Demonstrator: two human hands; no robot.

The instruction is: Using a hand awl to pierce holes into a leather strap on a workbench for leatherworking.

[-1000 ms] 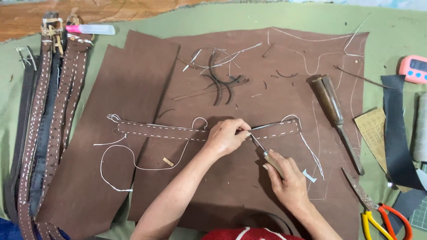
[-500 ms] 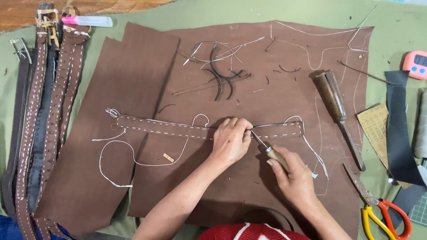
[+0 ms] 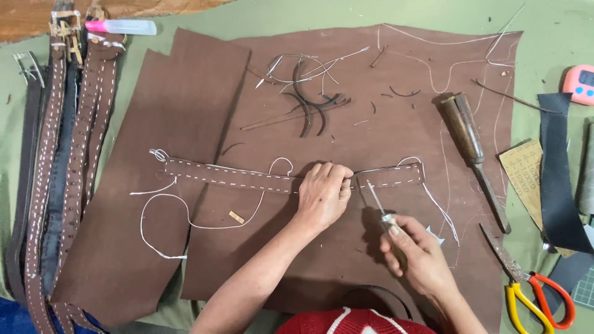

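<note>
A narrow brown leather strap (image 3: 235, 175) with white stitching lies across a large brown leather sheet (image 3: 371, 124). My left hand (image 3: 323, 195) presses down on the strap near its right part, fingers curled over it. My right hand (image 3: 416, 252) grips an awl (image 3: 377, 202) by its handle, the metal point tilted up-left just below the strap and a little right of my left hand. Loose white thread (image 3: 162, 222) trails from the strap in loops to the left.
Stitched belts (image 3: 55, 154) lie in a pile at the left. A wooden-handled tool (image 3: 471, 148) rests at the right, scissors (image 3: 537, 297) with red and yellow handles at lower right. Leather trimmings (image 3: 309, 99) sit at the top. A pink timer (image 3: 579, 83) is far right.
My right hand drew the awl back down and to the right, away from the strap. My left hand stayed pressed on the strap.
</note>
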